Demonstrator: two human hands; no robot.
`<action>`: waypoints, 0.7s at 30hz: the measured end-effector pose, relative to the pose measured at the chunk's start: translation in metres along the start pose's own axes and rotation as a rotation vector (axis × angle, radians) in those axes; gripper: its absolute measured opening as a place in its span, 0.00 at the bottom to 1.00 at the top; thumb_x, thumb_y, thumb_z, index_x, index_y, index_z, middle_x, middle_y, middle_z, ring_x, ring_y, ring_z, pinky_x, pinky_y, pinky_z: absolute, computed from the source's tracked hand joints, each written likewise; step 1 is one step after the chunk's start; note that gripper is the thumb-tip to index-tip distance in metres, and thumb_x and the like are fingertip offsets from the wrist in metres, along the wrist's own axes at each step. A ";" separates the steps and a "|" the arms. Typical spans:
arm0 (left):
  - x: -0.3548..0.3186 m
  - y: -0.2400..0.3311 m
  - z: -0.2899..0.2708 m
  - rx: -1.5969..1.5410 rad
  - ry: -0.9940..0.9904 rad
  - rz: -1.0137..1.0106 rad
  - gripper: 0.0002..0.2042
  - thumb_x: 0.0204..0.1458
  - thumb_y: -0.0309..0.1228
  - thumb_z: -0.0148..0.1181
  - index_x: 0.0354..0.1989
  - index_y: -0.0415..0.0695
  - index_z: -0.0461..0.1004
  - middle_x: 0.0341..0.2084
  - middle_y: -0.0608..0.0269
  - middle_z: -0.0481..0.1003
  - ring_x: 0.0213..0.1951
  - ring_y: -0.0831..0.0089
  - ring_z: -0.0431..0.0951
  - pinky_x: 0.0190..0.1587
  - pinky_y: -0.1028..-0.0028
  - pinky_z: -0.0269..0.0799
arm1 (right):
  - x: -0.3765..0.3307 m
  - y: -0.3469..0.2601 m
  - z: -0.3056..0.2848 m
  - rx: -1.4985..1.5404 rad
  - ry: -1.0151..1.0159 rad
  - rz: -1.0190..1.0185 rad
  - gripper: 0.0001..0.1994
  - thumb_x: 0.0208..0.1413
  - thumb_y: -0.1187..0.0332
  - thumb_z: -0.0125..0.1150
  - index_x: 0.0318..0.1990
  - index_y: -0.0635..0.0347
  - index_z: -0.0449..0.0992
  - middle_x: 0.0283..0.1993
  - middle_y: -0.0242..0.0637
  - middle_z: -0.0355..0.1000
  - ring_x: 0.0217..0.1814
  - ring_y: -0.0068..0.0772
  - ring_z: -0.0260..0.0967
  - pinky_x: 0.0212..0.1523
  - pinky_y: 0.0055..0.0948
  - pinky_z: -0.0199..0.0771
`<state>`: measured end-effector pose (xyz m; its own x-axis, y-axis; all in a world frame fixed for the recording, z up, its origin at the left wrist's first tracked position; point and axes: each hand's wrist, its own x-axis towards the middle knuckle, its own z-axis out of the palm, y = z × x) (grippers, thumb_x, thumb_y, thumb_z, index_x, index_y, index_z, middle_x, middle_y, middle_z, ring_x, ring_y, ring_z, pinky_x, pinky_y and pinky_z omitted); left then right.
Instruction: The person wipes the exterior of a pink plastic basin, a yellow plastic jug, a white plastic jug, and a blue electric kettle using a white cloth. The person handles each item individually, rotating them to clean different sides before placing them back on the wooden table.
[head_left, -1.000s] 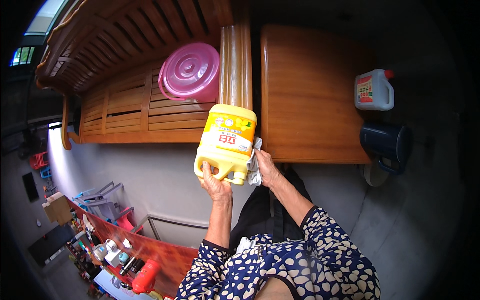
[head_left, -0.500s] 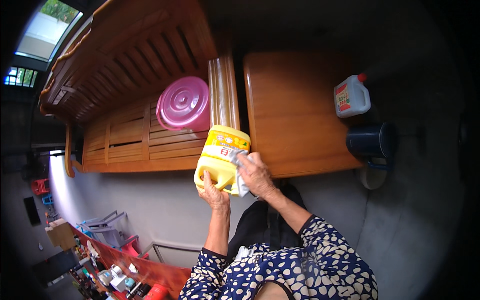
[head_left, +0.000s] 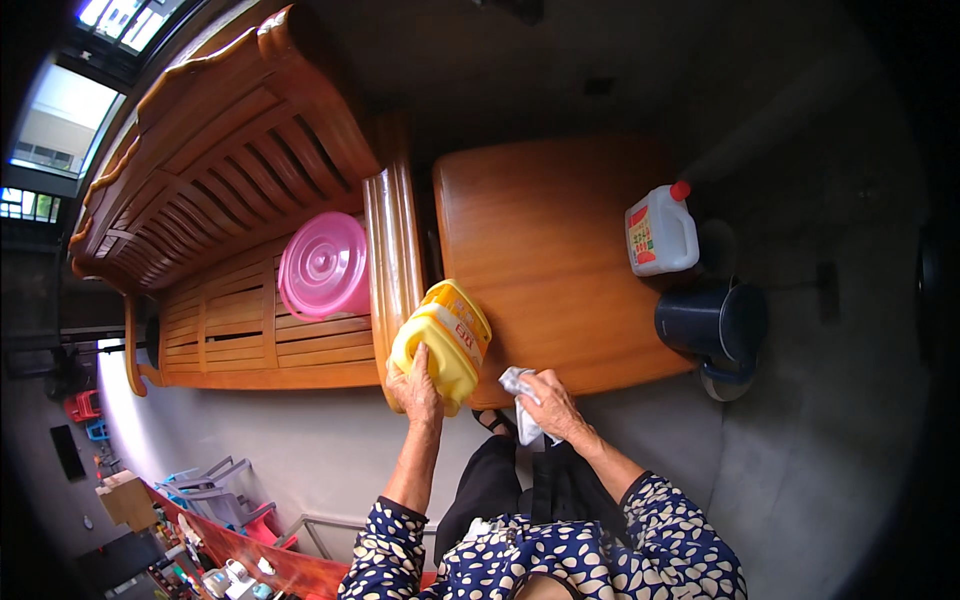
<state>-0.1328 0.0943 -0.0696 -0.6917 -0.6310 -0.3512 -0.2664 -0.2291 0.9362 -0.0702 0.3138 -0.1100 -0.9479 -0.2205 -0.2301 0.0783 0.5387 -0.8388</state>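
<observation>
From the head view, looking down, the person's left hand [head_left: 416, 385] grips a big yellow jug [head_left: 445, 340]. The fingers [head_left: 424, 362] are wrapped around the jug's lower end and press on it. The jug is tipped on its side, and it sits at the near corner of the brown wooden desk [head_left: 545, 250], just beside the arm of a wooden bench [head_left: 230, 180]. The right hand [head_left: 550, 405] is close by, at the desk's front edge. Its fingers [head_left: 530, 388] are curled tight around a crumpled grey cloth [head_left: 518, 385], which hangs down a little below the hand. The cloth is near the jug but does not touch it. On the bench lies a round pink lid [head_left: 324, 265]. At the far side of the desk stands a white jug [head_left: 660, 232] with a red cap. Next to it is a dark blue bucket [head_left: 712, 320] on the grey floor [head_left: 800, 450]. The person wears a dark top with pale spots.
</observation>
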 end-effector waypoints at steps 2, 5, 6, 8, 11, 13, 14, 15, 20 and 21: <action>0.014 -0.009 0.023 0.113 -0.043 0.131 0.14 0.54 0.26 0.62 0.47 0.37 0.72 0.38 0.60 0.77 0.39 0.73 0.76 0.43 0.73 0.74 | 0.007 0.031 -0.005 -0.043 0.131 0.065 0.20 0.49 0.67 0.63 0.51 0.57 0.71 0.44 0.52 0.66 0.45 0.57 0.67 0.44 0.46 0.70; 0.037 -0.010 0.059 0.264 -0.115 0.242 0.15 0.54 0.26 0.62 0.49 0.37 0.72 0.38 0.61 0.77 0.39 0.74 0.76 0.44 0.74 0.72 | 0.009 0.062 -0.021 -0.159 0.087 0.187 0.21 0.50 0.67 0.63 0.53 0.58 0.70 0.45 0.51 0.66 0.48 0.55 0.67 0.46 0.44 0.70; 0.046 -0.010 0.071 0.253 -0.128 0.286 0.15 0.54 0.26 0.62 0.49 0.36 0.72 0.38 0.60 0.77 0.39 0.74 0.76 0.43 0.74 0.73 | 0.010 0.067 -0.024 -0.186 0.052 0.228 0.22 0.50 0.68 0.63 0.53 0.59 0.70 0.45 0.51 0.66 0.49 0.54 0.67 0.47 0.43 0.69; 0.074 -0.017 0.087 0.349 -0.133 0.364 0.16 0.53 0.26 0.62 0.49 0.36 0.72 0.39 0.59 0.77 0.39 0.74 0.76 0.42 0.75 0.73 | 0.010 0.075 -0.029 -0.181 0.002 0.246 0.22 0.50 0.68 0.63 0.53 0.59 0.70 0.45 0.51 0.67 0.48 0.54 0.67 0.47 0.43 0.70; 0.105 -0.003 0.126 0.491 -0.169 0.466 0.16 0.49 0.29 0.65 0.47 0.38 0.74 0.36 0.57 0.77 0.38 0.67 0.77 0.42 0.68 0.74 | 0.002 0.102 -0.031 -0.183 0.002 0.224 0.21 0.49 0.68 0.64 0.53 0.59 0.71 0.45 0.51 0.67 0.47 0.55 0.68 0.46 0.44 0.70; 0.121 0.021 0.150 0.722 -0.201 0.537 0.18 0.47 0.32 0.67 0.45 0.39 0.75 0.36 0.53 0.75 0.38 0.62 0.76 0.42 0.65 0.74 | 0.000 0.106 -0.037 -0.182 -0.010 0.227 0.21 0.49 0.68 0.64 0.52 0.60 0.71 0.44 0.52 0.67 0.47 0.55 0.68 0.45 0.43 0.71; 0.107 0.055 0.179 0.821 -0.295 0.385 0.15 0.49 0.26 0.62 0.47 0.38 0.74 0.46 0.51 0.72 0.43 0.59 0.75 0.46 0.65 0.76 | -0.005 0.117 -0.039 -0.132 0.039 0.235 0.19 0.50 0.64 0.63 0.51 0.55 0.71 0.45 0.52 0.67 0.47 0.57 0.67 0.44 0.46 0.70; 0.120 0.056 0.185 0.816 -0.333 0.347 0.16 0.49 0.28 0.62 0.47 0.38 0.74 0.48 0.51 0.72 0.44 0.60 0.75 0.45 0.66 0.78 | -0.004 0.117 -0.041 -0.124 0.027 0.236 0.20 0.50 0.66 0.63 0.51 0.57 0.71 0.45 0.52 0.67 0.47 0.57 0.68 0.45 0.45 0.70; 0.159 0.054 0.225 0.940 -0.461 0.798 0.16 0.45 0.31 0.67 0.41 0.38 0.74 0.49 0.51 0.72 0.47 0.50 0.74 0.49 0.60 0.70 | -0.005 0.123 -0.051 -0.076 0.005 0.299 0.21 0.50 0.68 0.63 0.52 0.61 0.71 0.46 0.54 0.67 0.48 0.57 0.68 0.47 0.44 0.70; 0.164 0.057 0.235 1.024 -0.480 0.775 0.16 0.45 0.32 0.67 0.42 0.42 0.75 0.50 0.56 0.73 0.48 0.51 0.74 0.48 0.60 0.71 | -0.005 0.124 -0.053 -0.062 0.013 0.305 0.21 0.50 0.68 0.63 0.52 0.61 0.71 0.46 0.54 0.67 0.48 0.57 0.68 0.48 0.43 0.70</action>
<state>-0.4196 0.1514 -0.0759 -0.9959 0.0186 0.0888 0.0638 0.8391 0.5402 -0.0722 0.4248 -0.1862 -0.8875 -0.0311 -0.4598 0.3410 0.6269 -0.7005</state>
